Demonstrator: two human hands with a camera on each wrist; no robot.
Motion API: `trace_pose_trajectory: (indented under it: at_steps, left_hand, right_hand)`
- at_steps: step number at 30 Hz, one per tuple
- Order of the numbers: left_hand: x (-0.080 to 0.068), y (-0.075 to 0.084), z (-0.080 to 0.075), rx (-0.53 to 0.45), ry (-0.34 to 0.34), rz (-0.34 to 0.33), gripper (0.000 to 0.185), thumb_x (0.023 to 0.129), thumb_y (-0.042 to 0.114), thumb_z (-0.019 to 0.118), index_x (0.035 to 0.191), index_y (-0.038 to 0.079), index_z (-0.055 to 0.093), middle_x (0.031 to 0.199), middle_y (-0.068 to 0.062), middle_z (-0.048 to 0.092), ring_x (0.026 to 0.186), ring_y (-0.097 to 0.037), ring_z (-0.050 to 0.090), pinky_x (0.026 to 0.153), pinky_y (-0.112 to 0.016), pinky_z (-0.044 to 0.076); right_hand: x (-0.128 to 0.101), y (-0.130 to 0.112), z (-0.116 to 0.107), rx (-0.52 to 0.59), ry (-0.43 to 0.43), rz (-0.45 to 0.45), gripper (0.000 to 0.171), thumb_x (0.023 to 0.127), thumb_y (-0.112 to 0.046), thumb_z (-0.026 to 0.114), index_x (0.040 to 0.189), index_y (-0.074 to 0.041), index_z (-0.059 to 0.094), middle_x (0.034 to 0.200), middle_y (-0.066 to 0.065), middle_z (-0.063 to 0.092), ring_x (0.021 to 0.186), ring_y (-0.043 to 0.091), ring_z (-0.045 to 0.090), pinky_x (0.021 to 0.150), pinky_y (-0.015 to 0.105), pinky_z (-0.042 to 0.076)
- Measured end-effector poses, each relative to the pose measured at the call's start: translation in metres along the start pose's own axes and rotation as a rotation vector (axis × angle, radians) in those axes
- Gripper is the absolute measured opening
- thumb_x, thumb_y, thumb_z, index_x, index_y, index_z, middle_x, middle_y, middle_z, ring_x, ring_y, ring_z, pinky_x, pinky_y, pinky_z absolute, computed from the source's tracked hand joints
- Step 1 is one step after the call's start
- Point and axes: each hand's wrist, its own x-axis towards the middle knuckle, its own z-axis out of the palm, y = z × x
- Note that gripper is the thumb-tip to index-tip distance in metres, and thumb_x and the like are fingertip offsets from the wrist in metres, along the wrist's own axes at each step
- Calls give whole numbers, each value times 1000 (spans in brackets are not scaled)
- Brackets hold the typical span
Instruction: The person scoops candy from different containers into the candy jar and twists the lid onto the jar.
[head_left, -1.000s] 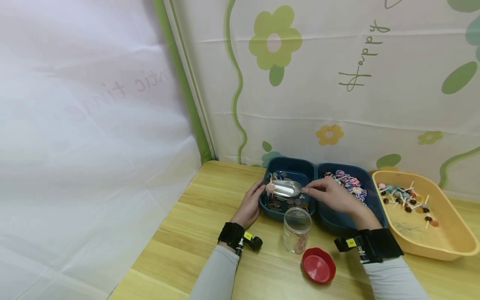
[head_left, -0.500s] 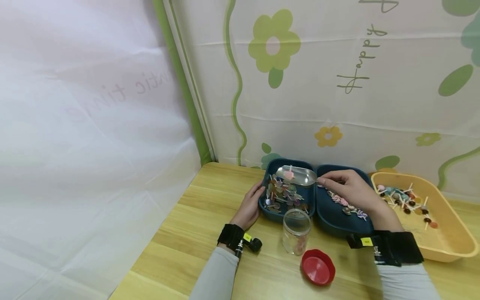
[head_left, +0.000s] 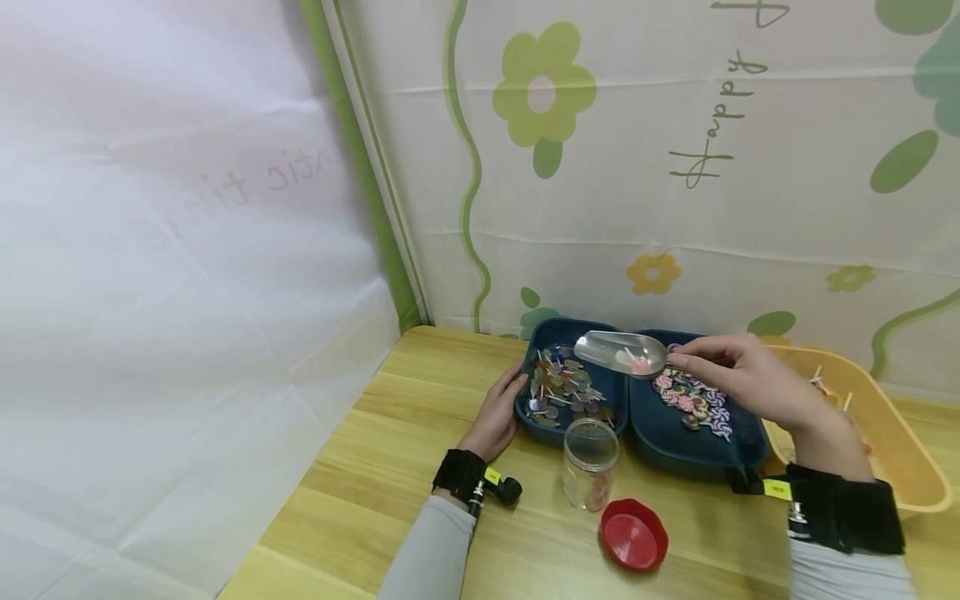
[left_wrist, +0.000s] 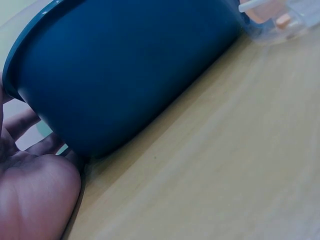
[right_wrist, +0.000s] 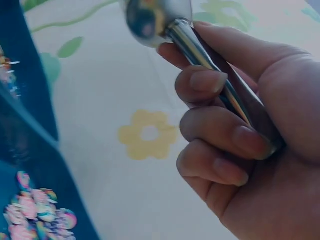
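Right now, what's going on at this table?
A person's right hand grips a metal scoop holding a pink candy or two, raised above the blue two-compartment tray. The left hand rests against the tray's left end. An open clear jar stands in front of the tray, its red lid beside it.

The left hand [head_left: 497, 414] lies low against the left wall of the dark blue tray [head_left: 570, 429], with the palm turned to the tray and the fingers straight along its side; the forearm in a grey sleeve comes from below and has a black band at the wrist. The right hand [head_left: 742, 377] is raised above the right half of this tray. Its fingers [right_wrist: 220, 135] are curled around the handle of the metal scoop [head_left: 621, 353], and the thumb lies along the top.
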Motion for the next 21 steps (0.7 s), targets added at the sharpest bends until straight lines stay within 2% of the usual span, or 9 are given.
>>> trace_pose_trajectory:
  at_steps: [5,11,14,16,19,21]
  left_hand:
    - [-1,2,2,21,20,-9,50,112,24,43,160,13,34,167,-11,26,152,-24,26,123,-41,24]
    - [0,1,1,28,22,-9,51,112,24,43,161,12,32,168,-10,23,154,-23,22,124,-41,22]
    - [0,1,0,34,21,-7,51,113,23,42,161,12,32,168,-10,23,154,-24,22,124,-41,22]
    - [0,0,1,34,18,-6,51,113,23,42,161,12,32,168,-11,23,154,-24,23,124,-42,22]
    - [1,-1,0,26,15,-4,51,113,23,42,161,12,32,168,-12,23,154,-25,23,124,-42,22]
    - [2,-1,1,24,10,-2,51,113,23,42,161,11,32,168,-12,23,154,-25,23,124,-42,22]
  right_hand:
    - [-15,-14,-16,-35,-19,-17,19,103,-9,62,111,-15,78,83,2,64,69,19,53,56,32,43]
    - [-34,-27,-30,-175,-56,39,20,100,-14,67,107,-28,80,92,-8,71,72,14,57,60,26,45]
    - [-40,-30,-33,-199,-121,55,19,99,-15,69,105,-29,80,88,-11,70,69,13,55,57,26,43]
    - [-41,-32,-33,-214,-175,39,19,98,-15,70,102,-30,80,80,-13,66,66,11,53,55,25,40]
    - [-42,-35,-32,-246,-234,12,19,98,-18,71,99,-34,80,70,-15,57,62,9,50,63,19,37]
    - [-43,-36,-32,-246,-252,7,19,99,-18,70,99,-35,79,68,-16,57,61,8,49,63,19,36]
